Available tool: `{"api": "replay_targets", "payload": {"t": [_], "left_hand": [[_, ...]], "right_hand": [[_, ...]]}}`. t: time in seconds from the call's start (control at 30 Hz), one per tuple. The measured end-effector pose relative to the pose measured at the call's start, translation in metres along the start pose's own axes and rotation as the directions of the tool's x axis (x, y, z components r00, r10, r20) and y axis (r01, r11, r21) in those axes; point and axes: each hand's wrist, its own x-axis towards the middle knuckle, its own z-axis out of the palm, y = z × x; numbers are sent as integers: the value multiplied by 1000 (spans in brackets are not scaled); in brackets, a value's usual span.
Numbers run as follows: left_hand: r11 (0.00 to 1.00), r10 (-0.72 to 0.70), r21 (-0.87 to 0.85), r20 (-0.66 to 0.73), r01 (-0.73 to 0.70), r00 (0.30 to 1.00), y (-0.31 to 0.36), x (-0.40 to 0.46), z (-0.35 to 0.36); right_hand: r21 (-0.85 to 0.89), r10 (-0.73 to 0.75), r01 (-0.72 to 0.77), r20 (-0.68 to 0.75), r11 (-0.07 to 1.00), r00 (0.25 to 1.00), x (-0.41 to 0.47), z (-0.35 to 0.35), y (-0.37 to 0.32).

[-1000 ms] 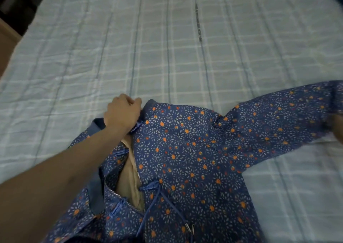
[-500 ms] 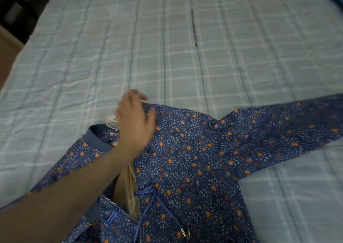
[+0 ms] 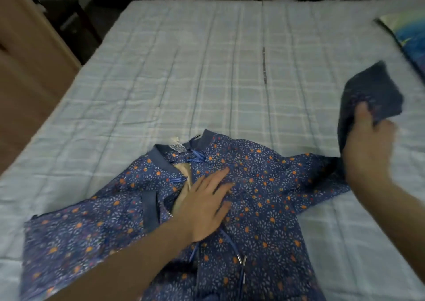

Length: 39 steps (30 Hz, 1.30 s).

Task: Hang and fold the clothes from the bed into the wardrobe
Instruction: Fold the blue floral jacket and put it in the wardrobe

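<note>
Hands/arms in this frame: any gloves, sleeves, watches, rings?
Both bare. Left hand and forearm: no glove, sleeve, watch or ring visible. Right hand likewise, though it is motion-blurred, so small jewellery can't be ruled out. No markings or cables.

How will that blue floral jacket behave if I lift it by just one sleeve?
Probably floppy: the sleeve gripped by the right hand already droops and folds over. The jacket looks light, lying flat and creased under the left hand. Its drawstrings would likely dangle and swing.
</note>
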Motion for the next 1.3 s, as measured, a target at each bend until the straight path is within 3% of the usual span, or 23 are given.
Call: {"api": "replay_targets", "payload": {"t": [0.1, 0.17, 0.23, 0.3, 0.37, 0.43, 0.5, 0.57, 0.63, 0.7, 0.77, 0.8, 0.87, 0.9, 0.93, 1.0, 1.03, 1.07, 1.1, 1.13, 1.17, 1.23, 1.3], "left_hand": [[994, -94, 51, -139, 102, 986, -40, -65, 2], [946, -298, 73, -184, 315, 937, -65, -101, 1], [857, -495, 102, -114, 506, 861, -86, -131, 3], [815, -568, 136, -9, 564, 823, -101, -151, 10], [804, -588, 158, 75, 573, 805, -109, -160, 12], [791, -612, 6, -23, 612, 791, -117, -164, 11], [670, -737, -316, -170, 672, 654, -124, -167, 0], [473, -871, -604, -213, 641, 442, -135, -174, -14], [296, -952, -786, -197, 542, 235, -144, -180, -34], [226, -974, -865, -187, 448, 131, -149, -183, -55], [262, -965, -894, -239, 363, 107, -148, -183, -71], [297, -955, -898, -277, 324, 108, -144, -181, -80], [408, -912, -880, -378, 245, 160, -131, -175, -95], [461, -883, -862, -421, 212, 207, -122, -171, -101], [513, -846, -837, -456, 188, 277, -115, -167, -104], [612, -733, -776, -486, 151, 476, -101, -158, -105], [656, -649, -744, -471, 127, 597, -95, -153, -101], [717, -541, -689, -449, 110, 711, -91, -148, -95], [793, -418, -603, -427, 92, 802, -87, -142, -89], [866, -299, -496, -416, 62, 859, -85, -135, -83], [914, -214, -403, -403, 37, 890, -84, -128, -78], [959, -122, -282, -335, 24, 934, -82, -119, -70], [990, -61, -135, -207, 33, 977, -82, -117, -59]], "right_hand": [[-87, -2, 19, 192, 996, 981, -80, 46, 1], [-51, -56, 75, 305, 996, 951, -122, 77, 10], [-99, -62, 116, 436, 988, 898, -165, 104, 16], [-155, -111, 254, 606, 955, 788, -211, 125, 22], [-276, -103, 471, 767, 838, 633, -247, 139, 36], [-412, 118, 616, 880, 671, 459, -270, 148, 56], [-514, 400, 659, 854, 549, 332, -279, 149, 75], [-559, 485, 648, 815, 517, 316, -282, 146, 85], [-556, 384, 621, 831, 553, 402, -286, 146, 84], [-460, 188, 691, 881, 558, 434, -295, 148, 81], [-320, 175, 819, 947, 476, 268, -301, 149, 84], [-272, 282, 867, 946, 418, 161, -303, 150, 86], [-292, 527, 879, 848, 376, 56, -303, 157, 87], [-337, 541, 833, 839, 438, 55, -304, 160, 81], [-408, 484, 716, 868, 566, 111, -307, 164, 70], [-446, 334, 201, 844, 872, 420, -311, 169, 33], [-338, 353, -128, 780, 933, 516, -305, 170, 13], [-209, 413, -414, 762, 886, 498, -297, 170, -5], [-123, 446, -615, 798, 779, 405, -286, 166, -18], [-127, 455, -685, 829, 718, 323, -272, 160, -29], [-172, 442, -643, 851, 746, 285, -259, 154, -39], [-344, 460, -406, 857, 846, 232, -239, 143, -42], [-456, 503, -223, 828, 862, 249, -220, 134, -34]]}}
